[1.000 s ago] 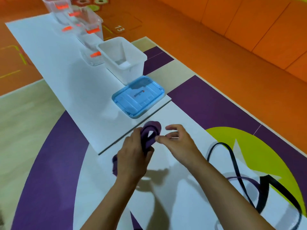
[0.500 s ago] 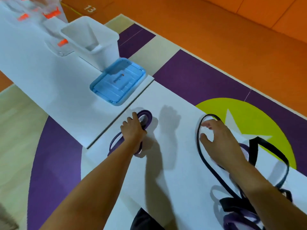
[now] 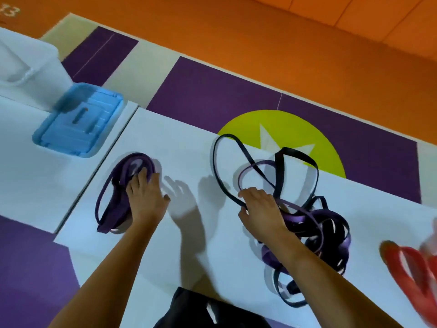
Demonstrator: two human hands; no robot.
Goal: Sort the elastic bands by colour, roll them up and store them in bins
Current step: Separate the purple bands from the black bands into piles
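A wide purple band (image 3: 111, 204) lies loosely coiled on the white board (image 3: 189, 157), left of centre. My left hand (image 3: 146, 197) rests on its right side, fingertips pressing the coil down, thumb spread out to the right. A tangle of purple and black bands (image 3: 319, 228) sits to the right. One thin black band (image 3: 220, 162) loops out of it to the upper left. My right hand (image 3: 262, 207) is at the tangle's left edge and pinches that black band between thumb and curled fingers.
A blue lid (image 3: 78, 121) lies flat at the left, with a white bin (image 3: 28, 67) behind it. A red band (image 3: 406, 263) lies blurred at the right edge. Dark fabric (image 3: 208, 311) shows at the bottom. Purple, green and orange floor mats surround the boards.
My right hand let go of the purple band, moved right to the black loop, then slid down it to the tangle. My left hand laid the purple band on the board.
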